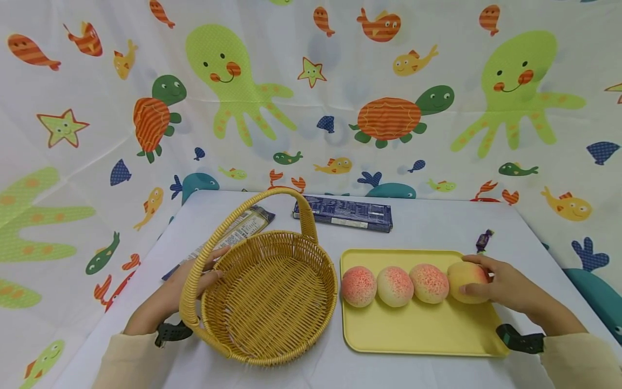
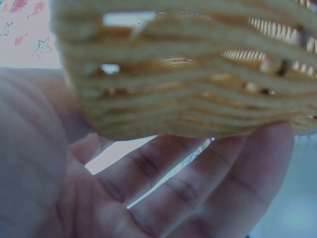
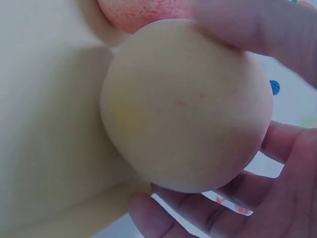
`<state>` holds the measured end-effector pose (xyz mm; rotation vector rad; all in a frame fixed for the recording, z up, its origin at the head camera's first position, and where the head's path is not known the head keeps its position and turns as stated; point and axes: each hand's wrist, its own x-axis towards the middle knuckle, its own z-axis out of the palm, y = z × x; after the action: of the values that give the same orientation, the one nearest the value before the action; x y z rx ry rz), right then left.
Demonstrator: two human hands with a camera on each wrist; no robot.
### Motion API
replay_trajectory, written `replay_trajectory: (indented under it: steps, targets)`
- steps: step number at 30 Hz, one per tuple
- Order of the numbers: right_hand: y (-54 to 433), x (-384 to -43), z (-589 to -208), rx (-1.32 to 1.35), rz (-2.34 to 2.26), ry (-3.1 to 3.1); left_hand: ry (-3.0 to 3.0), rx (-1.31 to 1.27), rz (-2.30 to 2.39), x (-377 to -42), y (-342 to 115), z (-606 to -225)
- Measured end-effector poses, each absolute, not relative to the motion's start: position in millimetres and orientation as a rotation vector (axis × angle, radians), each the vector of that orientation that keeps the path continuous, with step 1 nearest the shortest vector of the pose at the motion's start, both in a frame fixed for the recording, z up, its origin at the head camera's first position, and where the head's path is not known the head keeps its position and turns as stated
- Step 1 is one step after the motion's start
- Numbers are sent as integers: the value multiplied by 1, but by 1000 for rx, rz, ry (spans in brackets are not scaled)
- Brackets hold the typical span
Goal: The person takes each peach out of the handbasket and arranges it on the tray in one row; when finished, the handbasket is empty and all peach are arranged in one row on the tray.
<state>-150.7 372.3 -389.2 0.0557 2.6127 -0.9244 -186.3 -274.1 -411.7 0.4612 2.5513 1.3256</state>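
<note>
A round wicker basket [image 1: 277, 302] with a tall arched handle stands left of centre. At its left side, my left hand [image 1: 172, 292] holds the rim beside the handle's foot. The left wrist view shows those fingers [image 2: 198, 183] bent along the woven wall [image 2: 163, 99]. My right hand [image 1: 507, 283] grips the rightmost peach [image 1: 465, 278], thumb on the near side and fingers around the far side. In the right wrist view this pale peach [image 3: 185, 109] lies between thumb and fingers. A yellow tray [image 1: 418, 332] bears it in a row with three red-speckled peaches [image 1: 395, 286].
A dark blue box [image 1: 345, 212] lies at the back of the white table. Behind the basket lies a printed packet [image 1: 248, 224], partly covered by the handle. One small purple wrapped candy [image 1: 484, 240] is beyond the tray's back right corner. A sea-animal curtain [image 1: 311, 108] hangs behind.
</note>
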Motion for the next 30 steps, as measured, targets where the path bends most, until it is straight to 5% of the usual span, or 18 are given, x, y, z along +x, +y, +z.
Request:
replay_trajectory:
  steps: [30]
  targets:
    - [365,-140,-400,155,-977,2731,2536,420,1331,-185,-272,-409]
